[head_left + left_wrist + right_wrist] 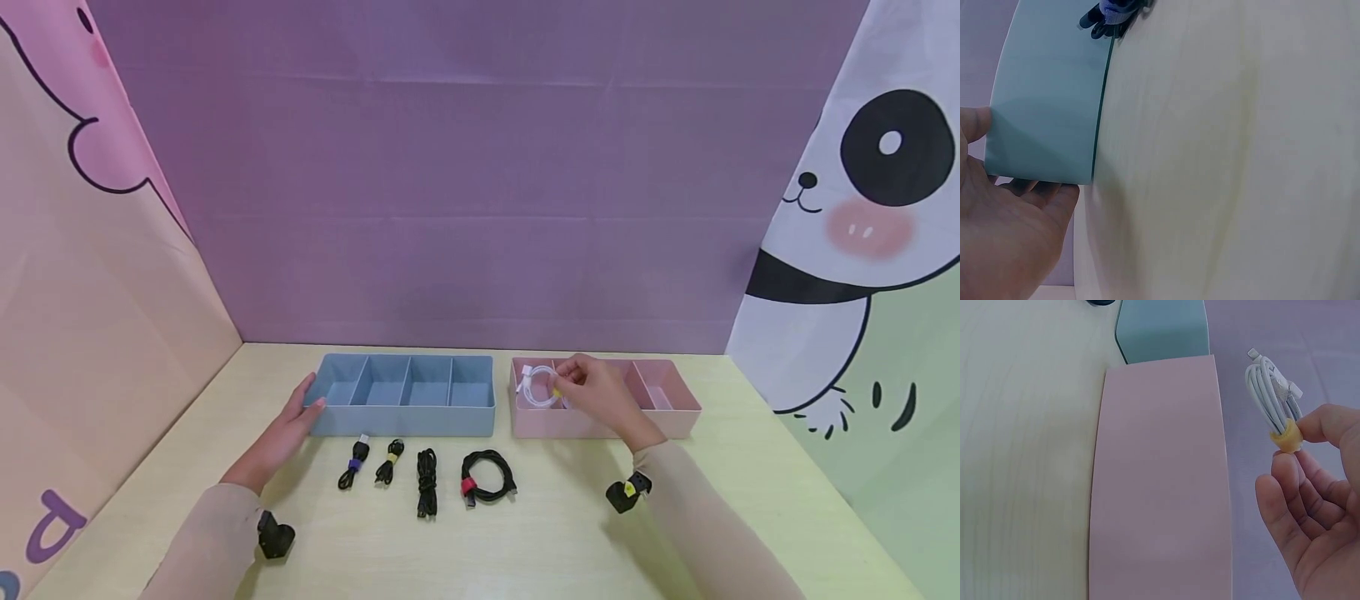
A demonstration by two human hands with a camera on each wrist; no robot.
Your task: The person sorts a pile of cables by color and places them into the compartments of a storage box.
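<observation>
My right hand (600,392) pinches a coiled white charging cable (1266,394) by its yellow strap (1287,436), between thumb and fingertips. In the head view the coil overlaps the left compartments of the pink divided box (562,423). In the right wrist view it shows beyond the box's top edge. My left hand (285,429) holds the left end of the blue divided box (405,422), thumb at the rim and fingers along the end wall. The blue box's compartments, as far as they show, hold nothing.
In front of the blue box lie several bundled black cables: one with a purple strap (355,463), one with a yellow strap (389,462), a long bundle (427,483), and a round coil (504,492) with a red strap. A purple backdrop (480,208) stands behind the table (375,558).
</observation>
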